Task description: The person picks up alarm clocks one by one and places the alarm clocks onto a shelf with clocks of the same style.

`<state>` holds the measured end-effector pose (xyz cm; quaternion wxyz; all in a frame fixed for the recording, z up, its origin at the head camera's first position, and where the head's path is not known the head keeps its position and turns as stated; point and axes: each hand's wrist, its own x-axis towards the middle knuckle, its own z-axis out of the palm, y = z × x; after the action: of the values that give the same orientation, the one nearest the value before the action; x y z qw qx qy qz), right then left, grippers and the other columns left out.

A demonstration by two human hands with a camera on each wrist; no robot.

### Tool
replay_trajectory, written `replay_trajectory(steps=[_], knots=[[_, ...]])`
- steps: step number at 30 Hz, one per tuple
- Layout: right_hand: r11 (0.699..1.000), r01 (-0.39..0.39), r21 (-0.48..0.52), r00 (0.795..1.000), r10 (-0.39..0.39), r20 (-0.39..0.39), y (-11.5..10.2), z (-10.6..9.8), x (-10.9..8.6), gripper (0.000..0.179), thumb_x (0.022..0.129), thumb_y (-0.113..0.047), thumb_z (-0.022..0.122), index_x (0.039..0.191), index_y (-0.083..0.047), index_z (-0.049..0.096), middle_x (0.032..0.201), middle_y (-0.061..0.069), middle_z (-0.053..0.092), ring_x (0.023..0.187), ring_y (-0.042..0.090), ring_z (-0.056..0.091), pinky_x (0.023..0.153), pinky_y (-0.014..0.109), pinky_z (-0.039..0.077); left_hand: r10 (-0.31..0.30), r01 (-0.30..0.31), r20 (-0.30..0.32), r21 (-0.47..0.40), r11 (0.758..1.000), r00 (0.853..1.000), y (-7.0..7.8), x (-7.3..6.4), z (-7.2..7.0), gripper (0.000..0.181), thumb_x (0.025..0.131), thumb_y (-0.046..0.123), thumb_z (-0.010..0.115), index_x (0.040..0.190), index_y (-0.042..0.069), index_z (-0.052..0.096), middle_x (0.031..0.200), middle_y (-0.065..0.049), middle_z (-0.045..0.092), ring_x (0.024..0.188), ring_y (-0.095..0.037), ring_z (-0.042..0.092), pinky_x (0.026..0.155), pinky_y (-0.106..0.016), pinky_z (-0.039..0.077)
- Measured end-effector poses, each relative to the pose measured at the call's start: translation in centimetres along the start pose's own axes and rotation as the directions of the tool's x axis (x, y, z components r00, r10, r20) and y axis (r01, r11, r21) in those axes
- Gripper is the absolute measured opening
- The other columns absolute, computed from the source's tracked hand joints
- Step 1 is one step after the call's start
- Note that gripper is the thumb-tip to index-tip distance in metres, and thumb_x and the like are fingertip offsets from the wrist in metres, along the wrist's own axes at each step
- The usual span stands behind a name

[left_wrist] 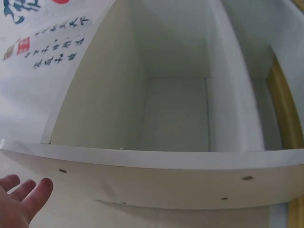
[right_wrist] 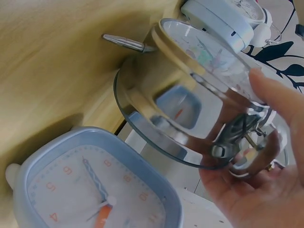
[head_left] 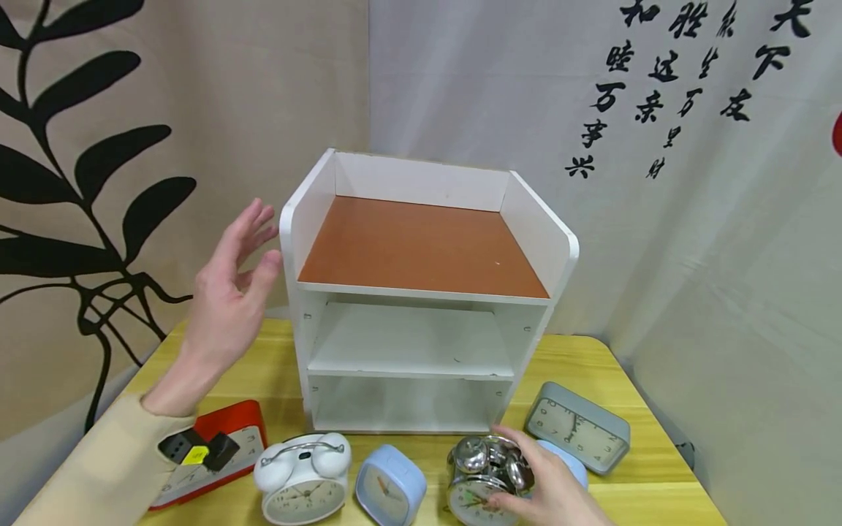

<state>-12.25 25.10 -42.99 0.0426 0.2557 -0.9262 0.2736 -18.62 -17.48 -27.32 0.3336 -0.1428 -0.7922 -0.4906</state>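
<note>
My right hand [head_left: 551, 488] grips a silver twin-bell alarm clock [head_left: 471, 456] in front of the shelf's right part. In the right wrist view, its thumb and fingers curl round the bell end of the shiny clock [right_wrist: 175, 99]. Fingers extended, my left hand [head_left: 226, 299] is raised beside the upper left side of a small white shelf unit [head_left: 411, 367] with a brown top; whether it touches is unclear. The left wrist view shows its fingertips near the side panel [left_wrist: 156, 183]. A light blue clock [head_left: 563, 462] is partly hidden behind my right hand.
Along the yellow wooden table's [head_left: 592, 365] front stand a red clock [head_left: 245, 413], a white twin-bell alarm clock [head_left: 305, 478] and a light blue clock [head_left: 392, 486]. A grey rectangular clock [head_left: 579, 427] lies at the right. Cloth-like backdrops [head_left: 454, 109] close off the rear.
</note>
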Motion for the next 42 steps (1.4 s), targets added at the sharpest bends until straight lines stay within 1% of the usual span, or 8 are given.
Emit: replay_trajectory(steps=[5, 7, 10, 14, 18, 24, 39, 42], knots=[[1.000, 0.018, 0.006, 0.999, -0.018, -0.028, 0.0, 0.3, 0.2, 0.076, 0.078, -0.042, 0.092, 0.142, -0.016, 0.060, 0.130, 0.003, 0.074, 0.107, 0.015, 0.073, 0.084, 0.030, 0.064, -0.006, 0.006, 0.024, -0.009, 1.000, 1.000, 0.1, 1.6, 0.4, 0.061, 0.110, 0.031, 0.056, 0.165, 0.037, 0.031, 0.170, 0.007, 0.041, 0.153, -0.027, 0.047, 0.120, -0.033, 0.050], [0.999, 0.038, 0.006, 0.998, -0.037, -0.041, 0.1, 0.6, 0.2, 0.071, 0.077, -0.041, 0.093, 0.136, -0.015, 0.064, 0.126, 0.002, 0.074, 0.105, 0.010, 0.072, 0.084, 0.029, 0.064, -0.004, 0.005, 0.026, -0.021, 1.000, 1.000, 0.0, 1.9, 0.5, 0.059, 0.110, 0.030, 0.055, 0.165, 0.036, 0.032, 0.170, 0.006, 0.042, 0.153, -0.028, 0.048, 0.121, -0.037, 0.050], [0.998, 0.056, 0.018, 0.997, -0.055, -0.044, 0.1, 0.8, 0.3, 0.066, 0.076, -0.040, 0.094, 0.132, -0.015, 0.068, 0.123, 0.001, 0.074, 0.105, 0.006, 0.070, 0.085, 0.029, 0.064, 0.008, -0.007, 0.025, -0.045, 0.999, 1.000, -0.1, 2.2, 0.7, 0.054, 0.111, 0.029, 0.053, 0.163, 0.031, 0.038, 0.167, 0.001, 0.046, 0.146, -0.022, 0.053, 0.114, -0.019, 0.051], [0.998, 0.010, 0.059, 1.000, -0.010, -0.007, 0.0, 0.8, 0.4, 0.067, 0.077, -0.040, 0.092, 0.134, -0.017, 0.066, 0.127, 0.002, 0.073, 0.108, 0.007, 0.070, 0.086, 0.028, 0.064, 0.026, -0.024, 0.023, -0.075, 0.997, 0.999, -0.1, 2.5, 0.8, 0.046, 0.112, 0.029, 0.051, 0.158, 0.022, 0.050, 0.160, -0.006, 0.054, 0.125, -0.002, 0.059, 0.095, -0.001, 0.049], [0.998, -0.032, 0.049, 0.999, 0.031, 0.019, -0.1, 0.9, 0.5, 0.073, 0.076, -0.043, 0.093, 0.138, -0.018, 0.063, 0.132, 0.002, 0.072, 0.111, 0.013, 0.071, 0.089, 0.031, 0.064, 0.033, -0.033, 0.001, -0.075, 0.997, 0.999, 0.0, 2.8, 0.9, 0.042, 0.111, 0.027, 0.053, 0.151, 0.017, 0.057, 0.159, -0.005, 0.055, 0.117, 0.009, 0.057, 0.089, 0.000, 0.051], [0.999, -0.041, 0.005, 0.999, 0.041, 0.013, -0.1, 1.2, 0.5, 0.079, 0.074, -0.044, 0.093, 0.140, -0.012, 0.063, 0.134, 0.007, 0.073, 0.112, 0.023, 0.073, 0.091, 0.037, 0.064, 0.037, -0.041, -0.043, -0.087, 0.995, 0.998, -0.5, 2.9, 1.5, 0.039, 0.110, 0.019, 0.055, 0.148, 0.012, 0.059, 0.159, -0.004, 0.056, 0.116, 0.008, 0.059, 0.083, -0.001, 0.053], [0.992, -0.051, 0.114, 0.998, 0.046, 0.046, 0.4, 1.6, 0.4, 0.073, 0.081, -0.037, 0.090, 0.140, -0.007, 0.061, 0.129, 0.013, 0.072, 0.106, 0.013, 0.072, 0.082, 0.024, 0.061, 0.046, -0.053, -0.065, -0.112, 0.992, 0.997, -1.0, 2.9, 1.8, 0.038, 0.109, 0.016, 0.056, 0.146, 0.008, 0.060, 0.158, -0.006, 0.057, 0.117, 0.006, 0.059, 0.083, -0.002, 0.053], [0.987, -0.087, 0.135, 0.995, 0.080, 0.059, 0.3, 1.7, 0.6, 0.071, 0.082, -0.037, 0.090, 0.140, -0.008, 0.061, 0.128, 0.013, 0.072, 0.104, 0.010, 0.071, 0.081, 0.022, 0.059, 0.051, -0.058, -0.070, -0.109, 0.992, 0.996, -1.1, 2.9, 1.7, 0.038, 0.109, 0.016, 0.056, 0.146, 0.007, 0.060, 0.158, -0.006, 0.058, 0.118, 0.007, 0.060, 0.083, -0.002, 0.054]])
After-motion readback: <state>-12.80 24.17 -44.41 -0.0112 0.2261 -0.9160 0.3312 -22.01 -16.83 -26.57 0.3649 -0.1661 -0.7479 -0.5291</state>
